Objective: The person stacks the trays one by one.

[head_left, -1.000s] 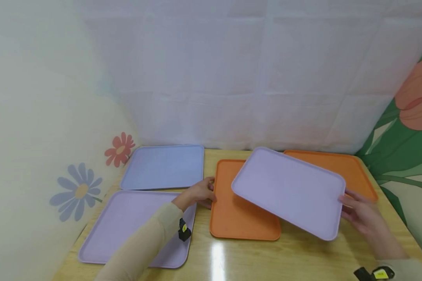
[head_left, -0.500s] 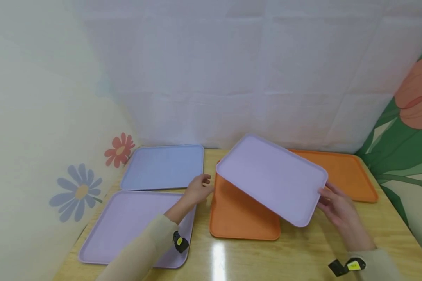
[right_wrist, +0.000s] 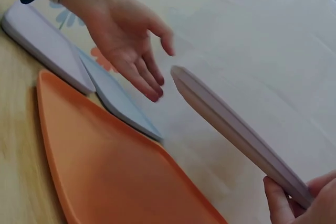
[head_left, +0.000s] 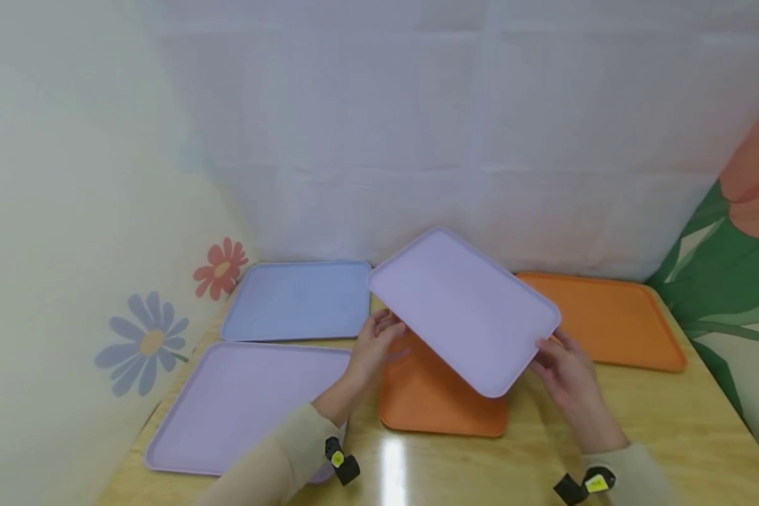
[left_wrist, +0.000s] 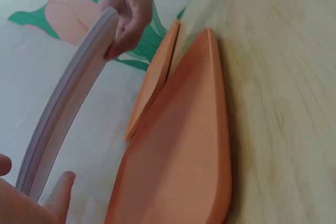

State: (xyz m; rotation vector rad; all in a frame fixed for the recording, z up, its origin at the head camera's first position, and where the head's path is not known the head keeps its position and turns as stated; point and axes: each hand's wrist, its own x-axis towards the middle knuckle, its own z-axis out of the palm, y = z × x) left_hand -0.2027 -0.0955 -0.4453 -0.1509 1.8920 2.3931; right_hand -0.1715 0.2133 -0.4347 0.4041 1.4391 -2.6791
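The right hand is holding a raised lilac tray by one short end, its grip pinching the rim with the thumb above and fingers beneath. The tray is hanging tilted over the near orange tray, clear of it. The left hand is hovering just beside the opposite end, its grip spread, and the right wrist view is showing no contact with the rim.

The main risk, as I am judging it, is lying in that one-sided pinch. The tray's weight is pulling far out from the right fingers, so the free end could be dipping or the rim could be twisting loose — and the tray would then be dropping onto the near orange tray and perhaps knocking it along the desk. A mistimed left hand could be making things worse: pushing the rim rather than catching it would be swinging the tray around the right thumb.

In the head view the left corner is appearing close to the blue tray, so a low swing could be clipping that. The far corner is pointing toward the white cloth and could be snagging it; how near it is standing, I am not able to tell.
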